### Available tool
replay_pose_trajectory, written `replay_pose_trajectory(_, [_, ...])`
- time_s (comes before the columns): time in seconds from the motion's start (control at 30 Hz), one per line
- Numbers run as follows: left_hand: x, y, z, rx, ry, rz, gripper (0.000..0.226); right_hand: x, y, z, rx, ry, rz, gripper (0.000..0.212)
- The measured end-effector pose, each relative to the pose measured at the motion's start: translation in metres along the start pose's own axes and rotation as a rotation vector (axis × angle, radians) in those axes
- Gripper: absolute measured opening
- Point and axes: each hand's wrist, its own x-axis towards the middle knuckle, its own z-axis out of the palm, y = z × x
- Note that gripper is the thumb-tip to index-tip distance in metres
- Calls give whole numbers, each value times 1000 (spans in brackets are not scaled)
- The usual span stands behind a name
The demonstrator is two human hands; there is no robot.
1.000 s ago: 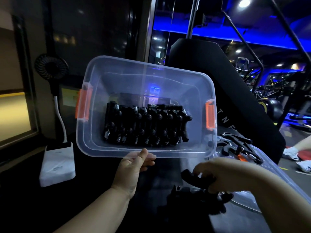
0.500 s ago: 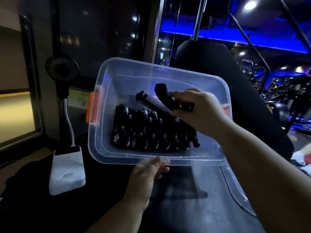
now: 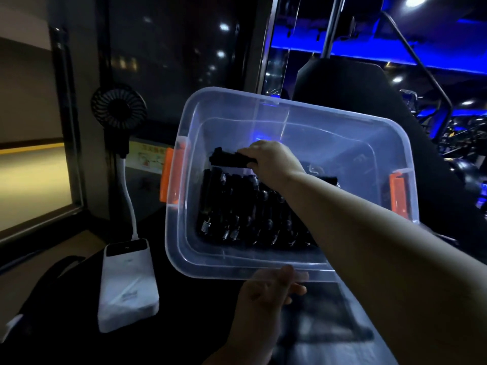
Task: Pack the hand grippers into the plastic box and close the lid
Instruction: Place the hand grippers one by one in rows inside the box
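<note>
1. One plastic box, two orange clips
2. The left hand pinches its near rim
3. The right hand curls its fingers round one hand gripper, far left inside
4. A row of grippers lies inside, too dark to count

The plastic box floor lies bare along its far strip and right end. A row of hand grippers fills the near left; the right hand, holding a hand gripper, blocks the far left, its forearm the near right.

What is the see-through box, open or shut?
Open. No lid covers the plastic box; the right hand reaches inside it, holding a black hand gripper.
</note>
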Motion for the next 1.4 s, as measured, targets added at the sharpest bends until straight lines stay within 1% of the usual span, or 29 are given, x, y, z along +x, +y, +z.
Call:
replay_pose_trajectory(0.07, [2,-2,0,-21,-3,-5,35,6,1,9,4,-56,12,43])
replay_pose_trajectory(0.2, [4,-1,0,-82,-9,-3,23,10,5,25,17,-140,43,33])
replay_pose_trajectory(0.4, [6,-5,0,-116,15,7,46,9,1,21,-53,-220,71,41])
replay_pose_trajectory(0.43, [5,-5,0,-108,19,11,46,8,0,20,-43,-229,75,41])
replay_pose_trajectory(0.53, [4,-2,1,-71,14,20,36,2,-1,22,-32,-207,77,44])
replay_pose_trajectory(0.63, [2,1,1,-61,32,13,27,-6,-2,20,-9,-144,96,53])
replay_pose_trajectory(0.73, [1,4,1,-51,45,1,32,-18,1,10,8,-49,141,58])
replay_pose_trajectory(0.87, [1,7,3,-95,57,-30,34,-58,23,-12,9,144,188,61])
replay_pose_trajectory(1.0, [0,7,4,-27,48,-22,47,-116,63,-34,-112,342,304,60])
replay_pose_trajectory(1.07, [1,7,3,3,62,-8,46,-148,79,-39,-126,433,362,57])
replay_pose_trajectory(1.13, [0,7,4,25,71,3,43,-181,90,-40,-114,500,461,57])
replay_pose_trajectory(1.2, [-1,7,6,34,80,4,41,-211,98,-38,-74,481,575,64])
replay_pose_trajectory(1.23, [-2,8,7,34,85,0,40,-223,99,-37,-21,429,623,65])
replay_pose_trajectory(1.27, [-2,9,7,28,89,-6,39,-233,98,-36,62,353,678,59])
replay_pose_trajectory(1.33, [-3,8,9,-21,97,-46,34,-247,95,-32,221,203,768,36])
replay_pose_trajectory(1.37, [-4,9,11,-88,96,-102,30,-252,92,-31,248,179,780,28])
replay_pose_trajectory(1.4, [-5,10,16,-161,86,-172,28,-255,91,-30,259,182,784,26])
